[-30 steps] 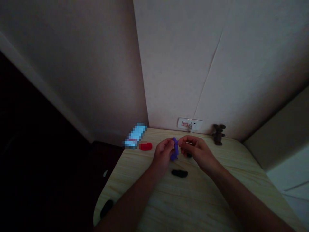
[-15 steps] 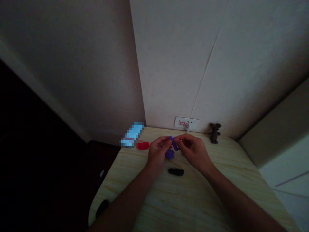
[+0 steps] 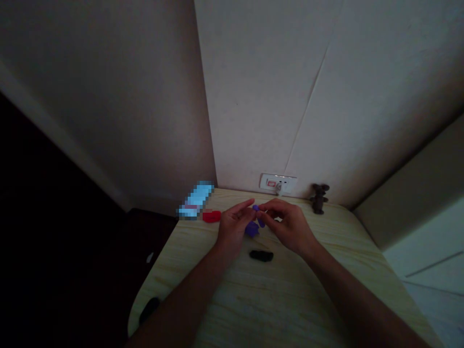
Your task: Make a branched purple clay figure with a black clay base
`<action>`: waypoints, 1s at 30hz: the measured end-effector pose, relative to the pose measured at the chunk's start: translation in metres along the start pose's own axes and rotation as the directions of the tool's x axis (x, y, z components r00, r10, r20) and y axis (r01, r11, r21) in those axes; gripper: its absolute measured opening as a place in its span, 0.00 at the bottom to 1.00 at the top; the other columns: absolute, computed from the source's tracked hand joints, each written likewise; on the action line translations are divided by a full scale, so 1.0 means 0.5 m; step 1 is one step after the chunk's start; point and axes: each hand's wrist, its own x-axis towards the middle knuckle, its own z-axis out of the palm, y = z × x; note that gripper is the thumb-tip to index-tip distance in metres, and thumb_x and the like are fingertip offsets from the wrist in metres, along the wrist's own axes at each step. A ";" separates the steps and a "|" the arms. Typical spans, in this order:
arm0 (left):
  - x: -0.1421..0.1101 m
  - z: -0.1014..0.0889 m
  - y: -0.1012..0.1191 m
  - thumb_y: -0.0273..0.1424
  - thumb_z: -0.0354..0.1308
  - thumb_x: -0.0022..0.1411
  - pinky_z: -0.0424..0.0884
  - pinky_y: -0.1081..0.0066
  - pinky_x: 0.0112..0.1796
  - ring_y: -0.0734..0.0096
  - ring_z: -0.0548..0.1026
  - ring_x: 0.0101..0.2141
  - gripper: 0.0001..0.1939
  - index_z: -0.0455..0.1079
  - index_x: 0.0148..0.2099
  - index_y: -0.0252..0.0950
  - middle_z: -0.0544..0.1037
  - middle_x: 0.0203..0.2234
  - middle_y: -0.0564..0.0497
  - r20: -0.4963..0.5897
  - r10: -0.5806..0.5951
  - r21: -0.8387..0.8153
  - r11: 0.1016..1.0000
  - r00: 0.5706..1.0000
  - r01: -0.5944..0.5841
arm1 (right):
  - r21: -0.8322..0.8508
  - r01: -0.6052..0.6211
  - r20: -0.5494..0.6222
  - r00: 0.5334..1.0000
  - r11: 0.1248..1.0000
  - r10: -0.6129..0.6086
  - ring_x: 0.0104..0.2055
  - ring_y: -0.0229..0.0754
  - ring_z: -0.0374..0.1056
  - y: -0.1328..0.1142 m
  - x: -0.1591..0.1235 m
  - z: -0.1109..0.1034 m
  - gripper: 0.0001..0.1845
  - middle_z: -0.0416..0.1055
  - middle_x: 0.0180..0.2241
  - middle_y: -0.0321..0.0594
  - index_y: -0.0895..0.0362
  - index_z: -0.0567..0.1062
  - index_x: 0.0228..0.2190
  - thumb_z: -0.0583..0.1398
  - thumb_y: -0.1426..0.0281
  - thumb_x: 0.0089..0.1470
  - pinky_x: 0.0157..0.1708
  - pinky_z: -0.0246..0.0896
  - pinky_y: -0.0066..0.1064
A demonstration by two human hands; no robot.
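Observation:
A small strip of purple modelling clay [image 3: 261, 223] is pinched between the thumb and fingers of my right hand [image 3: 288, 222]. My left hand [image 3: 234, 224] meets it from the other side, its thumb and fingers at the strip's upper end and the index finger raised. Just below the fingers lies a larger purple clay lump [image 3: 252, 229] with a knobbly edge, partly covered by my left hand. Nearer to me, a black clay piece [image 3: 261, 255] rests on the table between my forearms. A flat red piece [image 3: 211, 216] lies left of my left hand.
The wood-grain table [image 3: 253, 299] stands against the wall. At its back left is a blurred-out bright screen [image 3: 197, 199]. A brown bear-like figure [image 3: 319, 198] is at the back right, near a wall socket [image 3: 278, 183]. Another dark piece [image 3: 149, 309] sits at the left edge.
My left index finger has lifted off the purple strip and straightened. My right fingers have shifted up to the strip's upper end. The view has moved slightly.

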 end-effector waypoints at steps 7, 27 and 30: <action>0.000 0.001 0.001 0.41 0.78 0.51 0.75 0.73 0.38 0.70 0.81 0.34 0.18 0.85 0.40 0.35 0.87 0.34 0.45 0.018 0.036 0.069 0.997 0.999 -0.037 | 0.149 -0.125 0.046 0.992 0.981 0.119 0.33 0.47 0.78 0.003 0.002 0.003 0.22 0.84 0.33 0.45 0.55 0.84 0.33 0.70 0.48 0.54 0.37 0.73 0.37; -0.006 0.009 0.010 0.41 0.80 0.47 0.73 0.73 0.36 0.72 0.79 0.31 0.21 0.77 0.33 0.33 0.83 0.29 0.49 0.070 -0.058 -0.032 0.998 0.996 0.061 | 0.221 -0.097 0.001 0.995 0.970 0.099 0.32 0.42 0.74 0.010 0.008 -0.005 0.18 0.82 0.34 0.43 0.55 0.86 0.42 0.70 0.56 0.55 0.32 0.69 0.33; -0.008 0.010 0.011 0.42 0.80 0.48 0.72 0.75 0.33 0.74 0.79 0.29 0.21 0.76 0.33 0.33 0.83 0.27 0.50 0.095 -0.083 -0.001 0.997 0.992 0.083 | 0.152 -0.020 0.012 1.000 0.988 0.019 0.33 0.42 0.73 0.015 0.010 -0.013 0.16 0.80 0.38 0.44 0.54 0.86 0.43 0.69 0.58 0.57 0.32 0.69 0.32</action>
